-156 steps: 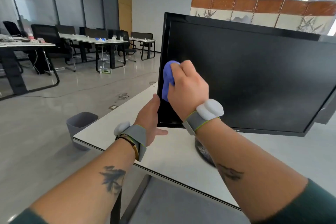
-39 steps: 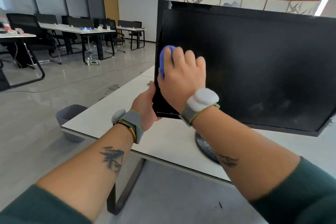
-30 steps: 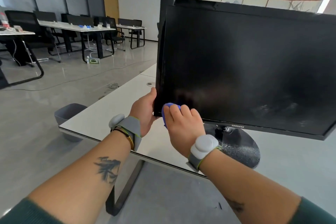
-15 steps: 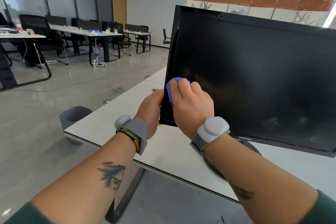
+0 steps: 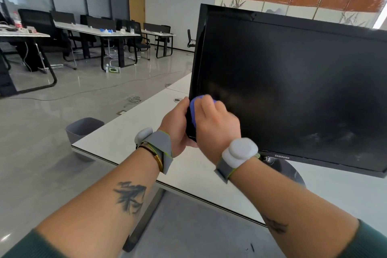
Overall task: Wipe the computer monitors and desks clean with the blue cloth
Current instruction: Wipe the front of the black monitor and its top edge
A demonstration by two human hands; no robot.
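A black Samsung monitor [image 5: 293,90] stands on a white desk [image 5: 129,138], its screen dark with dusty smears at the lower right. My right hand [image 5: 215,125] holds a bunched blue cloth [image 5: 194,109] against the screen's lower left corner. My left hand [image 5: 177,125] grips the monitor's left edge near the bottom corner, fingers hidden behind the bezel. Most of the cloth is hidden under my right hand.
The monitor's round dark base [image 5: 287,172] sits on the desk behind my right wrist. A grey waste bin [image 5: 83,129] stands on the floor left of the desk. Further desks and black chairs [image 5: 100,33] fill the back left; a folding screen [image 5: 293,0] stands behind the monitor.
My right hand with the cloth has moved up and down the screen's left side and now sits low at the left corner. My left hand keeps its grip on the monitor's edge.
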